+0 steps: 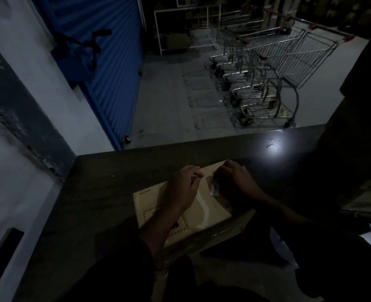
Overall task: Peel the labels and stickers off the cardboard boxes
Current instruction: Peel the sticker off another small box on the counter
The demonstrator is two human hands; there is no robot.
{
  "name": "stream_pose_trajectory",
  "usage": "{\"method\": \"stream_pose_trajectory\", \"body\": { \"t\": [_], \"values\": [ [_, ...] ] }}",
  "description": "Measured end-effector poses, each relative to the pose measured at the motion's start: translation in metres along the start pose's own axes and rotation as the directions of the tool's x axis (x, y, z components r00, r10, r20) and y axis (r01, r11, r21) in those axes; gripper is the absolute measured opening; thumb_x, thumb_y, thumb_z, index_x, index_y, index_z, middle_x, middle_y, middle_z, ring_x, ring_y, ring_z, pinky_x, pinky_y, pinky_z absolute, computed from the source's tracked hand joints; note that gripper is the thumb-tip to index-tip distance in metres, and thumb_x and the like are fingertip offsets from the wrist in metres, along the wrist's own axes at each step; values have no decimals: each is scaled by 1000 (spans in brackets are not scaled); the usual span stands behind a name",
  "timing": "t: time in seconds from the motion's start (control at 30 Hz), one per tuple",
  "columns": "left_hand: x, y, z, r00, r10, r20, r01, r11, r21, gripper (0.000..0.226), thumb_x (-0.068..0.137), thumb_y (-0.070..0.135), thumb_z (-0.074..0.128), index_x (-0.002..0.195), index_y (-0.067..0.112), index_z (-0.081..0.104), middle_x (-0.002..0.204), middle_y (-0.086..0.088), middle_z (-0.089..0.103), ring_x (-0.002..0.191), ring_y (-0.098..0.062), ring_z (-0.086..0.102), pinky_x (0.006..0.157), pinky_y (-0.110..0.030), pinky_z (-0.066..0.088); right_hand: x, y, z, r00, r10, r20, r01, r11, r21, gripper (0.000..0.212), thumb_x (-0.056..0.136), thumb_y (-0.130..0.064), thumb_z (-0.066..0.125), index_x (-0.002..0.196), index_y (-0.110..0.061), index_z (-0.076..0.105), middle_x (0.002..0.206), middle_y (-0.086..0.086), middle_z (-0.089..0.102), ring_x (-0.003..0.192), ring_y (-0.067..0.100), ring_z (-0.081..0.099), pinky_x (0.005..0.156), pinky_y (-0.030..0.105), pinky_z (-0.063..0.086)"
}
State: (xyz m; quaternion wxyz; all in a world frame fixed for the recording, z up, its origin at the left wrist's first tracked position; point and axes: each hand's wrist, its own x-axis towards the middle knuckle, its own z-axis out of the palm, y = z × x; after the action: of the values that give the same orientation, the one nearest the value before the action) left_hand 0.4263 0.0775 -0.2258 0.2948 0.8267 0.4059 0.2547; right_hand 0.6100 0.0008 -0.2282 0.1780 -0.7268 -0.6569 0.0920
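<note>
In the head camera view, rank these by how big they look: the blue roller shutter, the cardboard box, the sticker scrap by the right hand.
1. Blue roller shutter, largest, though it stands farther off.
2. Cardboard box, partly covered by both hands.
3. Sticker scrap, by far the smallest.

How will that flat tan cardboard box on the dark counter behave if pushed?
The flat tan cardboard box lies low and broad on the dark counter, so it would probably slide, not tip. It looks thin, likely light and somewhat bendy.
</note>
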Motion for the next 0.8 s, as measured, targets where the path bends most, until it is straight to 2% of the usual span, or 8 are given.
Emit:
{"method": "stream_pose_trajectory", "body": {
  "t": [0.1, 0.2, 0.3, 0.4, 0.53, 0.6, 0.7, 0.8],
  "values": [
    [0, 1, -2, 1000, 0, 8, 0, 1000, -5, 14, 93, 11, 60, 102, 16, 68, 123, 3, 59, 114, -8, 54, 93, -20, 43, -6, 2, 3, 1000, 14, 27, -14, 1000, 17, 35, 86, -29, 71, 118, -19, 63, 128, 6, 50, 118, 24, 50, 90, 32, 36],
    [0, -1, -1, 1000, -8, 19, 8, 1000, -5, 14, 93, 12, 60, 102, 19, 68, 124, 4, 59, 115, -8, 54, 97, -25, 46, -20, 4, 0, 998, 56, 14, -58, 992, 113, 32, 84, -34, 73, 112, -30, 58, 120, -11, 49, 112, 12, 52, 94, 33, 43],
    [1, -2, -2, 1000, -7, 23, 7, 1000, -1, 14, 92, 12, 61, 101, 20, 69, 124, 5, 59, 114, -8, 55, 98, -28, 47, -36, 0, -11, 977, 211, 42, -209, 883, 420, 31, 81, -30, 78, 101, -38, 55, 104, -20, 55, 94, 0, 58, 83, 23, 47],
    [2, -1, -2, 1000, -13, 28, 13, 1000, 2, 14, 92, 12, 61, 99, 21, 68, 124, 5, 59, 113, -8, 55, 93, -22, 45, -52, 9, -16, 958, 269, -99, -144, 751, 644, 15, 93, -19, 66, 96, -33, 59, 93, -7, 66, 82, 3, 66, 71, 23, 49],
    [3, 0, -1, 999, -29, 30, 29, 999, 13, 14, 93, 12, 61, 99, 23, 67, 125, 6, 58, 106, -1, 53, 85, -11, 40, -83, 20, -12, 845, 497, -196, -141, 562, 815, 11, 95, -11, 62, 94, -21, 66, 93, 6, 70, 81, 15, 66, 69, 31, 52],
    [3, -1, 0, 999, -32, 36, 32, 999, -1, 14, 93, 12, 60, 99, 23, 67, 125, 6, 58, 101, 0, 53, 79, -5, 37, -106, 16, -14, 770, 605, -202, -141, 471, 871, 8, 93, 0, 60, 92, -7, 64, 86, 9, 71, 78, 12, 65, 68, 23, 52],
    [2, -2, 3, 999, -24, 31, 24, 1000, 5, 15, 94, 14, 60, 100, 26, 66, 127, 6, 58, 105, -3, 55, 85, -16, 45, -146, 21, -2, 657, 740, -148, -181, 345, 921, 11, 91, 3, 57, 89, -5, 63, 75, 0, 67, 72, 6, 66, 62, 13, 50],
    [2, -1, 6, 1000, -20, 19, 20, 1000, 0, 15, 93, 16, 60, 102, 26, 66, 123, 6, 58, 106, -7, 57, 88, -25, 49, -187, 46, 30, 534, 837, -120, -282, 310, 908, 11, 96, -10, 59, 93, -15, 68, 85, 5, 71, 84, 28, 68, 76, 38, 53]
  ]
}}
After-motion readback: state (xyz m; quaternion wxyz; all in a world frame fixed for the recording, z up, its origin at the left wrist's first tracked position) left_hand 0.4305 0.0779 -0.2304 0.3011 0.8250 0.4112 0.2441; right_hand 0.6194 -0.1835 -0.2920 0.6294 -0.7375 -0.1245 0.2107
